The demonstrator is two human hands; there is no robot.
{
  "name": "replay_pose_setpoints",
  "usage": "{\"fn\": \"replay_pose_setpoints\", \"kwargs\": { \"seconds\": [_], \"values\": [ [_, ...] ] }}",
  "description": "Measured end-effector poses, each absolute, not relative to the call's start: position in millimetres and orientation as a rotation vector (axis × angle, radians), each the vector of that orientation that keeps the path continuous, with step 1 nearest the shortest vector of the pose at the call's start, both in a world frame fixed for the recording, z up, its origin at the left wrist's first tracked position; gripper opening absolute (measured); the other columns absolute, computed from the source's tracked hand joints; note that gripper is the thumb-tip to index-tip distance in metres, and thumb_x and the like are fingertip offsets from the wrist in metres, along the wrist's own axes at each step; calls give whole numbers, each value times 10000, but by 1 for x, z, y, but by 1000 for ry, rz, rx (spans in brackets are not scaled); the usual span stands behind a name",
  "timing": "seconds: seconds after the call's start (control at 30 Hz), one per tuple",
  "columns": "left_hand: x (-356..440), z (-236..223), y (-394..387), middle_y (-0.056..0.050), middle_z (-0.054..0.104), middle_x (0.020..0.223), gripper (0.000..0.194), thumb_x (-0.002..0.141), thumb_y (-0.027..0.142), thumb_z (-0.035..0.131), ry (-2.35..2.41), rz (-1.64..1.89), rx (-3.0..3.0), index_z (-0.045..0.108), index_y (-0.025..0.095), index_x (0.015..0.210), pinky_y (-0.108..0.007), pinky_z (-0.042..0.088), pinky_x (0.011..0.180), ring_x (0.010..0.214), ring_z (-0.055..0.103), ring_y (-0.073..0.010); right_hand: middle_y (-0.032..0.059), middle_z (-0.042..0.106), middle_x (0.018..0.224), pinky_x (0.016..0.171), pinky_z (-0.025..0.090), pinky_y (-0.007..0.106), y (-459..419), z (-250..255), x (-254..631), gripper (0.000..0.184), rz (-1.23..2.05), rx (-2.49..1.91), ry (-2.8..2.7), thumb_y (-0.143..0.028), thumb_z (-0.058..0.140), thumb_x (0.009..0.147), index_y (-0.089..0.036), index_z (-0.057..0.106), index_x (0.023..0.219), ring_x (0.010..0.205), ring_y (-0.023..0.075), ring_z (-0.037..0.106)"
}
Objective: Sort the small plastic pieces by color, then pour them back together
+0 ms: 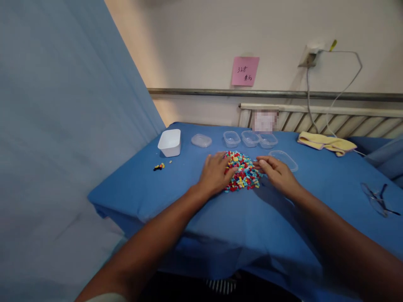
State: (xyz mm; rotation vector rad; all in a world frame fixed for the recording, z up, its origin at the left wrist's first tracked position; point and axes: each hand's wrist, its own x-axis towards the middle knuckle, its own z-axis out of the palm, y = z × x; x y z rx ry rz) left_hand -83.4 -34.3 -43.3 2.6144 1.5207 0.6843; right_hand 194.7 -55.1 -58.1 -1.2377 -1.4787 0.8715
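A heap of small multicoloured pieces [242, 176], red, yellow, white, green and blue, lies on the blue cloth; they look like little plastic bricks or beads, too small to name for sure. My left hand [215, 173] rests against the heap's left side, its fingers apart and reaching over the edge. At the right side is my right hand [278, 173], fingers stretched toward the heap and thumb lying close to them. No piece can be made out in either hand. A few black, orange and yellow pieces [160, 166] sit apart at the left.
Behind the heap stand clear plastic tubs [231, 139], with clear lids [201, 141] lying on the cloth. A white box [170, 143] is at the left. Folded yellow cloth [327, 143] and eyeglasses [379, 202] lie at the right. A blue curtain [63, 105] hangs at the left.
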Motion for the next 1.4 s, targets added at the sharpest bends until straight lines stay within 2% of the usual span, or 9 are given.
{"fn": "replay_pose_setpoints", "kwargs": {
  "seconds": [0.17,0.4,0.5,0.6,0.7,0.87,1.07,1.17,1.4],
  "values": [
    [-98,-52,-10,-268,685,1510,602,1207,485,365,1805,703,2098,669,45,1485,-546,456,1272,1443,636,-374,59,791,832,660,543,350,-52,-61,181,579,857,-1286,-1616,-771,607,1042,-228,752,899,713,225,709],
    [-57,-47,-24,-213,569,1698,581,1199,500,364,1435,979,2116,608,132,1576,-554,348,1381,1627,494,-330,48,767,808,642,520,333,-58,-77,167,601,837,-1215,-1577,-781,570,1072,-232,741,898,681,208,659],
    [-53,-30,-52,-204,612,1655,559,1201,525,397,1230,1136,2289,653,140,1515,-558,364,1368,1591,535,-330,51,774,836,674,540,340,-65,-75,173,584,804,-1181,-1529,-772,583,1075,-232,753,933,711,217,674],
    [-41,-22,-90,-134,805,1257,450,1195,518,453,662,868,2557,732,176,1280,-416,598,1094,1224,755,-256,39,744,802,681,523,339,-65,-68,174,590,763,-1189,-1504,-762,569,1086,-227,740,906,699,211,656],
    [-14,-32,-128,-68,820,1029,424,1136,610,582,164,450,2815,779,247,1041,-376,610,709,918,781,-222,11,655,704,637,459,327,-64,-58,165,622,801,-1213,-1548,-756,528,1104,-232,671,799,645,191,589],
    [29,-55,-150,27,812,951,321,1100,343,686,-398,458,2795,781,376,795,-334,624,677,844,763,-161,-30,465,642,613,324,320,-76,-44,140,639,792,-1111,-1802,-696,481,1143,-242,505,695,623,149,421],
    [-10,-24,-90,7,545,591,597,1149,573,576,196,984,2324,538,231,661,-353,385,550,531,486,-140,-34,402,627,573,291,324,-78,-55,150,676,833,-1197,-1555,-743,455,1139,-253,451,673,600,146,370],
    [-46,-13,-50,25,415,574,697,1168,692,457,763,1147,1863,456,216,659,-312,341,568,540,393,-123,-17,455,623,593,324,334,-71,-58,158,703,798,-1217,-1457,-744,434,1151,-249,490,656,600,159,415],
    [-70,-22,-30,17,364,522,867,1033,983,220,921,859,1526,381,242,614,-294,284,484,484,338,-122,-9,382,576,568,294,362,-61,-49,142,778,1029,-1197,-1490,-835,247,1132,-273,405,618,568,176,339]
  ]
}}
